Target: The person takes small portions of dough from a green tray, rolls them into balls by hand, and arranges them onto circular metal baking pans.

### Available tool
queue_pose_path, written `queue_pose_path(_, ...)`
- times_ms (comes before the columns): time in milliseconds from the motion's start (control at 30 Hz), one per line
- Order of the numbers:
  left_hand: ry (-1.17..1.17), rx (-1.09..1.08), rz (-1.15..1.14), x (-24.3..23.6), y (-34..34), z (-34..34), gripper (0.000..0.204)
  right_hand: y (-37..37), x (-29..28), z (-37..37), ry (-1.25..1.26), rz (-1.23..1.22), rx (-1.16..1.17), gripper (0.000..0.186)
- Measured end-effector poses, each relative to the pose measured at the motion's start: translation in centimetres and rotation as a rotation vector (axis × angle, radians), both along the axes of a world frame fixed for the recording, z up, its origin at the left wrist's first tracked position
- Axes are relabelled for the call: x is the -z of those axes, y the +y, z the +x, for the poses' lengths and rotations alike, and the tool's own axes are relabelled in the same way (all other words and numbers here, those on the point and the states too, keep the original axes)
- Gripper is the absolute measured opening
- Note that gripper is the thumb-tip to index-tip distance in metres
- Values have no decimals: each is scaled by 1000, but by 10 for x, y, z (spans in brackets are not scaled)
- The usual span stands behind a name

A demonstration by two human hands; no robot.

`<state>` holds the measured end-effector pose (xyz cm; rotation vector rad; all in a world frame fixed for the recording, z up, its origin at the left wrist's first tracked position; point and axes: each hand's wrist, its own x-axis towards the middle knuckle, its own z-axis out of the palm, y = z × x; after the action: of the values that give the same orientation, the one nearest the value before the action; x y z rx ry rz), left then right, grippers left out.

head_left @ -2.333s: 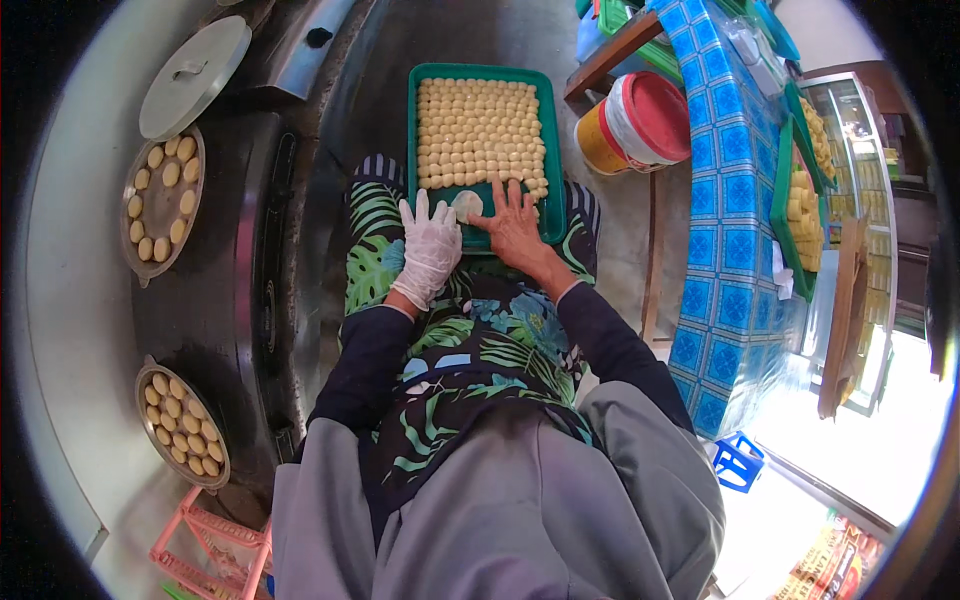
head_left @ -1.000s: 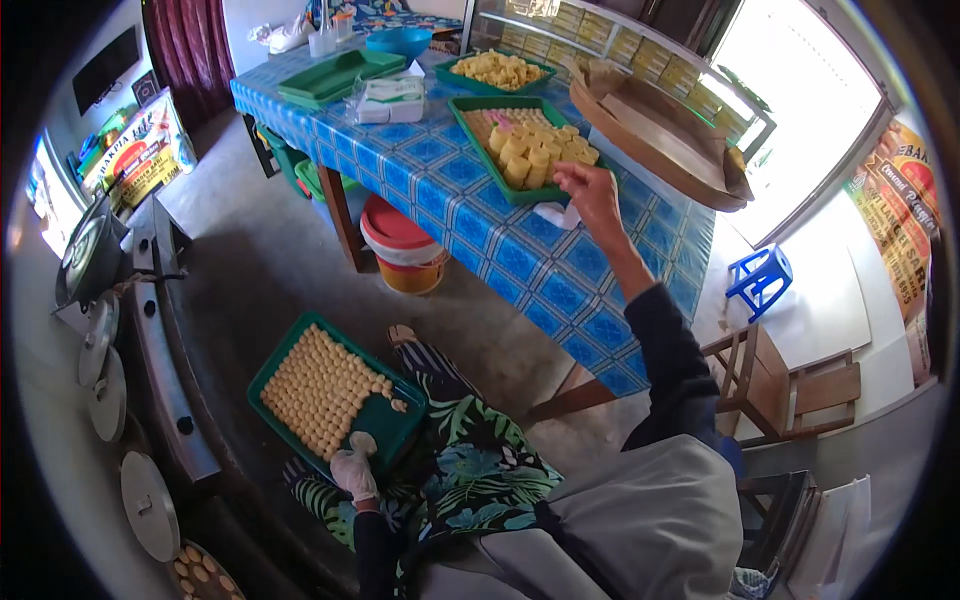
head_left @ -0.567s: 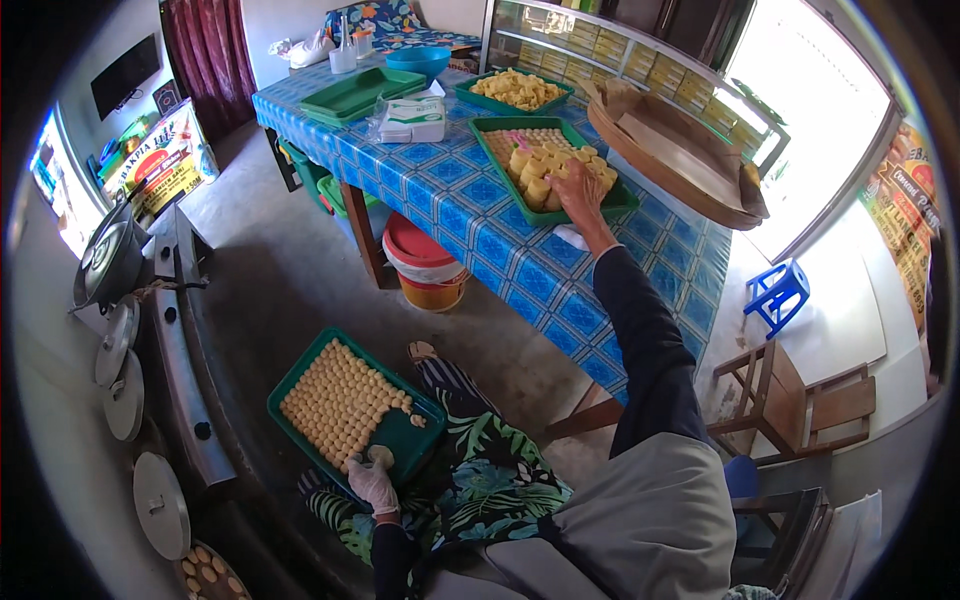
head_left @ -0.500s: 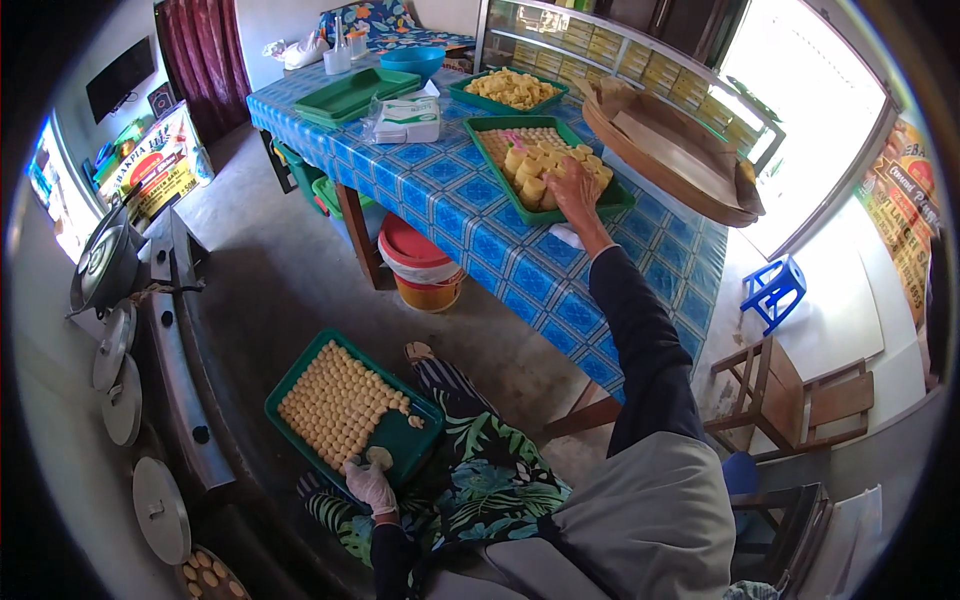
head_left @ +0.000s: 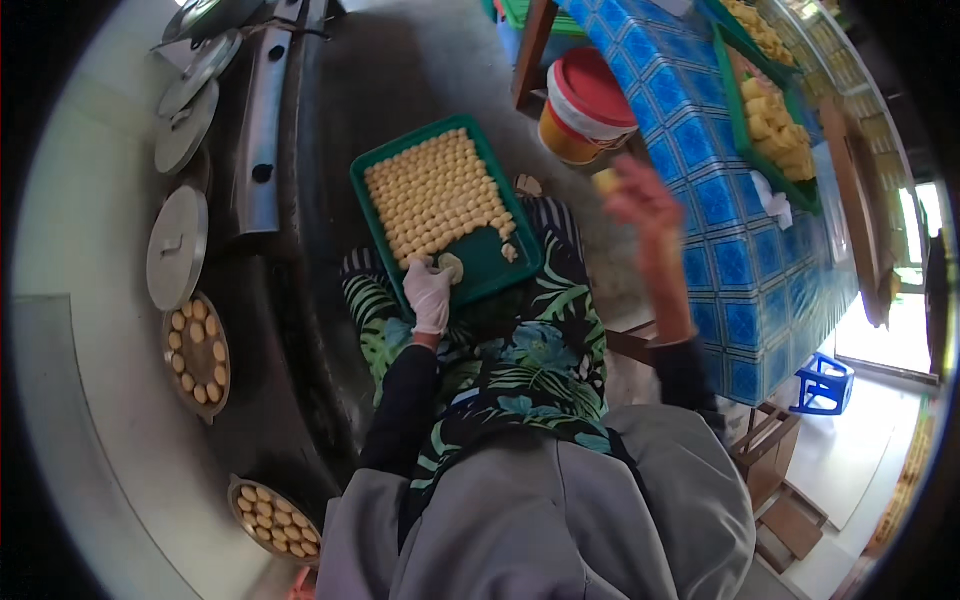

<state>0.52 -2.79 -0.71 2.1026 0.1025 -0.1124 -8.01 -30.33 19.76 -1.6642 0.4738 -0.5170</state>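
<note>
My left hand [head_left: 428,297], in a clear glove, is closed at the near edge of a green tray [head_left: 490,283] resting on my lap. It pinches a flattened pale dough round [head_left: 450,268]. Rows of small pale dough balls [head_left: 435,195] fill most of that tray, and one lumpy bit of dough [head_left: 509,252] lies apart from them. Between the tray and the table, my bare right hand [head_left: 650,210] is raised and smeared by motion. A small yellow dough piece [head_left: 606,181] shows at its fingertips.
On the blue checked table [head_left: 670,130], a green tray [head_left: 735,100] holds yellow dough pieces [head_left: 775,130]. A red-lidded bucket [head_left: 590,100] stands beside the table leg. At left, round pans of cakes [head_left: 198,355] and metal lids [head_left: 178,250] line the stove [head_left: 262,140]. A blue stool [head_left: 825,384] stands at right.
My right hand has left the table's tray and come back toward my lap with a yellow dough piece. My view has turned down and left. The left hand still holds the dough round.
</note>
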Motion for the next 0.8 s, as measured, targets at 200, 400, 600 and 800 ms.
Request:
queue_pose_path(200,6,-17,103,22,3,5,30,109,174,40,224,-55,-348,50)
queue_pose_path(400,36,-51,-86,40,16,8,31,143,192,60,26,-811,-525,52)
queue_pose_path(600,-8,35,132,44,16,11,35,146,211,59,52,-881,-561,51)
queue_pose_path(800,-30,26,33,23,11,8,30,144,231,63,181,-537,-304,36)
